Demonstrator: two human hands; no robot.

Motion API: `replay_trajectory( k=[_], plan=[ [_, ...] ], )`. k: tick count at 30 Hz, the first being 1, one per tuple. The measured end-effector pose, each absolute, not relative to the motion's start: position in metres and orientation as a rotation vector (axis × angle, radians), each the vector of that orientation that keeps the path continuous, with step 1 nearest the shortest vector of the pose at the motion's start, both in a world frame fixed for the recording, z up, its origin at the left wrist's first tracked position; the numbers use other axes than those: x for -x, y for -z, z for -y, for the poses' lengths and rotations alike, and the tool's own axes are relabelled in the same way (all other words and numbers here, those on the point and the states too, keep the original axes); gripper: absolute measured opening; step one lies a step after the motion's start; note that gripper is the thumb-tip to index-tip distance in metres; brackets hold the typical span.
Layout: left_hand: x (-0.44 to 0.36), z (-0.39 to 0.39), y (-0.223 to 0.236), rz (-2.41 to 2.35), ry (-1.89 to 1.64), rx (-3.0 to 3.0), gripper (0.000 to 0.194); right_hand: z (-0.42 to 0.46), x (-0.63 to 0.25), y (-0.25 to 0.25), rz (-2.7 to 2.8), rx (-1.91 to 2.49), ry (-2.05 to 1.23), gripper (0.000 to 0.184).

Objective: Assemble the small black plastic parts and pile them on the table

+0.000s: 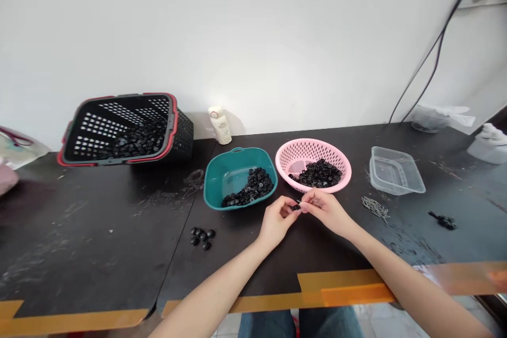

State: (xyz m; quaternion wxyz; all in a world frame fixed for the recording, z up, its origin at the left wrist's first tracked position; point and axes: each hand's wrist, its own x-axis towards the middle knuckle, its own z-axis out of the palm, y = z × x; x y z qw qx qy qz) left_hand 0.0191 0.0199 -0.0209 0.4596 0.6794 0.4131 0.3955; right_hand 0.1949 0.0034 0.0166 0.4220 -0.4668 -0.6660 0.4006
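My left hand [275,222] is closed in a pinch on a small black plastic part [295,207], just in front of the pink basket. Facing it, my right hand [325,212] pinches with thumb and forefinger right at that part. A thin pale sliver, perhaps a metal pin, shows between the fingertips, but it is too small to be sure. Behind my hands, the pink perforated basket [344,161] and the teal tub [217,173] each hold a heap of small black parts. A pile of thin metal pins [375,208] lies to the right of my right hand.
Several round black pieces [203,236] lie left of my left arm. A large black basket with red handles [182,134] leans at the back left. A white bottle [221,125] stands by the wall. Farther right are a clear plastic box [396,171] and a small black cluster [444,220].
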Motion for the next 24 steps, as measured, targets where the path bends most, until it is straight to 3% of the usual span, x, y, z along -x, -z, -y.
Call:
replay_trajectory(
  k=[24],
  plan=[
    [-0.014,-0.018,0.014,-0.934,-0.945,-1.98,0.02,0.01,-0.208,-0.02,1.827,1.217,-0.821,0.009]
  ],
)
